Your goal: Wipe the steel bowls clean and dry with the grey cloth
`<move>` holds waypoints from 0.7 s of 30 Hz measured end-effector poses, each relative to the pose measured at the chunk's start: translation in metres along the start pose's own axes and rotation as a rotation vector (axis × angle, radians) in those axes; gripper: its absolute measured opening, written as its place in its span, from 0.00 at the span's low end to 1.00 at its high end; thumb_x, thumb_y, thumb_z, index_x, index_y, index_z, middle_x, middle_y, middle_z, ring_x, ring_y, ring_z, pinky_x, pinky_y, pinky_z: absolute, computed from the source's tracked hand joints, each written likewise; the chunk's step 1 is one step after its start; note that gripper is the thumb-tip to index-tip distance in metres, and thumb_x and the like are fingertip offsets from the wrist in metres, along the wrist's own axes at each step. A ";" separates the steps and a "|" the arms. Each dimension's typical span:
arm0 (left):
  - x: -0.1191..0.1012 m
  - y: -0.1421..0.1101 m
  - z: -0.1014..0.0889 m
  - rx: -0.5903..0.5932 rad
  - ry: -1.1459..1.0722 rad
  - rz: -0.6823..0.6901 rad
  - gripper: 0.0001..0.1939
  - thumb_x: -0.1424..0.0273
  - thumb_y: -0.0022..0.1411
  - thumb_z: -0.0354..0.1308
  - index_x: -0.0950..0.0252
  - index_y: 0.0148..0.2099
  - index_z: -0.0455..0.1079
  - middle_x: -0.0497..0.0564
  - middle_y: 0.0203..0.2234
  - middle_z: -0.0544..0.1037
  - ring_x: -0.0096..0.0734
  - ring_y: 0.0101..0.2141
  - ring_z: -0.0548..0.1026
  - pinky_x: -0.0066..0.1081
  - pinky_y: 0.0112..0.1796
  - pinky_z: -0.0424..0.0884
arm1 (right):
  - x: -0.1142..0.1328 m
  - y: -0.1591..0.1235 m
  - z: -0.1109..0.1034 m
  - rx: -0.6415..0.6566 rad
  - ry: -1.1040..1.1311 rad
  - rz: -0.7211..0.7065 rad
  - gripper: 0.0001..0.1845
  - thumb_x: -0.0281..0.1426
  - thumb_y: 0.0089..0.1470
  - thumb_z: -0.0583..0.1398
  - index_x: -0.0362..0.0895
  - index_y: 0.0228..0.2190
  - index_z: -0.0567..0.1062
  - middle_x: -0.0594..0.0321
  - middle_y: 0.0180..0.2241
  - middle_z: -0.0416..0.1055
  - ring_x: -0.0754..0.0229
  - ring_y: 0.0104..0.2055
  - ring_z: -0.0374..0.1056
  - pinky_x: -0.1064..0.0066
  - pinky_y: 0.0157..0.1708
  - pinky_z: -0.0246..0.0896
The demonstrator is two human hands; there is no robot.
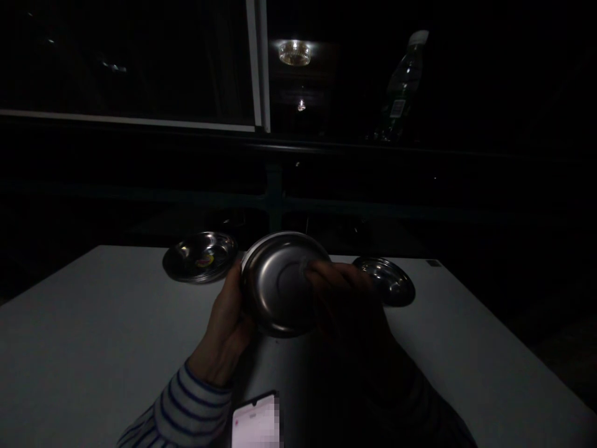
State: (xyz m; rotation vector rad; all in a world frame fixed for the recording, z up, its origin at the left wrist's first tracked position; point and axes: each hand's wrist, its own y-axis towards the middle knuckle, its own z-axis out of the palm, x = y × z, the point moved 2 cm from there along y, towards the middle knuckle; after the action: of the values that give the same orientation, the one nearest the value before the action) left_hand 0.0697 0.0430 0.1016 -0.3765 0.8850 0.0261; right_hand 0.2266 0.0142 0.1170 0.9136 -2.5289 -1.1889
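Note:
A round stainless steel dish [280, 289] is held up above the middle of the table, tilted so that its underside faces me. My left hand [228, 323] is closed on its left edge. The bent fingers of my right hand [340, 286] press together against the right part of the underside. A small pale bit shows at those fingertips, too dark to make out. Behind my left hand a stack of steel dishes [200, 256] stands on the table, the top one with a coloured sticker inside. Another steel dish [387, 282] lies behind my right hand.
The white table [116, 348] spans the view. A lit phone [255, 422] lies at its near side, between my forearms. Beyond the far edge, a clear bottle with a white cap [405, 84] stands by a dark window [140, 62]. The scene is very dim.

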 end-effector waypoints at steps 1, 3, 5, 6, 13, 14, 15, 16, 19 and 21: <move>0.000 0.000 0.000 -0.005 -0.009 0.026 0.11 0.67 0.59 0.50 0.68 0.36 0.72 0.50 0.24 0.78 0.29 0.23 0.75 0.26 0.23 0.72 | -0.001 0.000 0.000 -0.001 -0.005 0.010 0.16 0.27 0.56 0.51 0.39 0.46 0.67 0.59 0.48 0.68 0.55 0.44 0.59 0.60 0.41 0.54; 0.000 0.001 0.001 0.000 -0.013 0.014 0.12 0.67 0.59 0.51 0.68 0.37 0.72 0.50 0.25 0.78 0.30 0.24 0.75 0.26 0.25 0.73 | -0.001 0.000 -0.001 -0.008 -0.011 0.004 0.16 0.27 0.56 0.51 0.39 0.47 0.66 0.59 0.48 0.68 0.55 0.44 0.59 0.60 0.41 0.54; 0.002 0.001 0.000 0.004 0.000 -0.044 0.13 0.66 0.59 0.51 0.69 0.37 0.72 0.52 0.24 0.78 0.31 0.24 0.75 0.28 0.26 0.73 | -0.002 0.001 -0.002 -0.020 -0.014 -0.011 0.16 0.26 0.55 0.51 0.39 0.47 0.67 0.59 0.48 0.68 0.55 0.44 0.59 0.60 0.41 0.54; 0.002 0.002 0.000 -0.002 0.005 -0.053 0.13 0.66 0.59 0.51 0.69 0.38 0.72 0.52 0.25 0.78 0.32 0.25 0.75 0.28 0.26 0.73 | -0.003 0.001 -0.002 -0.016 -0.014 -0.011 0.16 0.26 0.55 0.51 0.39 0.46 0.67 0.59 0.47 0.68 0.55 0.44 0.60 0.60 0.41 0.54; -0.004 0.005 -0.003 0.004 -0.036 0.027 0.13 0.67 0.59 0.51 0.68 0.41 0.71 0.51 0.28 0.78 0.31 0.27 0.75 0.27 0.29 0.73 | 0.001 -0.002 0.001 -0.002 0.025 -0.003 0.18 0.27 0.55 0.51 0.39 0.49 0.65 0.57 0.50 0.66 0.54 0.46 0.59 0.60 0.43 0.54; -0.004 0.006 -0.003 0.006 -0.044 0.020 0.13 0.67 0.59 0.51 0.69 0.41 0.71 0.51 0.27 0.78 0.30 0.27 0.75 0.27 0.29 0.73 | 0.007 -0.003 0.003 -0.002 0.029 -0.018 0.19 0.27 0.55 0.51 0.39 0.49 0.65 0.56 0.49 0.66 0.53 0.47 0.59 0.60 0.43 0.54; -0.005 0.006 -0.004 0.011 -0.055 0.017 0.12 0.68 0.59 0.51 0.69 0.41 0.71 0.51 0.27 0.78 0.30 0.27 0.75 0.27 0.29 0.73 | 0.013 -0.004 0.005 0.022 0.035 -0.025 0.20 0.28 0.55 0.51 0.39 0.50 0.64 0.55 0.49 0.66 0.53 0.47 0.59 0.60 0.43 0.54; -0.005 0.007 -0.004 0.016 -0.067 0.017 0.12 0.68 0.59 0.51 0.69 0.41 0.71 0.51 0.26 0.78 0.30 0.27 0.75 0.27 0.29 0.73 | 0.018 -0.005 0.006 0.053 0.046 -0.034 0.20 0.29 0.55 0.51 0.40 0.50 0.64 0.55 0.48 0.67 0.54 0.47 0.60 0.60 0.43 0.54; -0.005 0.008 -0.005 0.028 -0.094 0.011 0.13 0.68 0.60 0.49 0.69 0.40 0.71 0.51 0.25 0.78 0.31 0.27 0.76 0.28 0.30 0.73 | 0.022 -0.004 0.010 0.104 0.071 -0.086 0.21 0.31 0.55 0.51 0.41 0.51 0.64 0.57 0.47 0.68 0.55 0.47 0.61 0.61 0.42 0.55; -0.004 0.007 -0.005 0.026 -0.102 -0.017 0.13 0.67 0.59 0.51 0.69 0.41 0.70 0.51 0.26 0.78 0.32 0.28 0.76 0.29 0.30 0.74 | 0.013 -0.003 0.009 0.016 0.016 -0.084 0.20 0.31 0.55 0.50 0.40 0.49 0.65 0.58 0.49 0.67 0.54 0.46 0.60 0.61 0.41 0.55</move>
State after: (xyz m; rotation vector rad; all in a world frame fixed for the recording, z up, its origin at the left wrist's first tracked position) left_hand 0.0621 0.0485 0.0996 -0.3552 0.7802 0.0174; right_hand 0.2137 0.0100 0.1082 1.0388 -2.5137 -1.1816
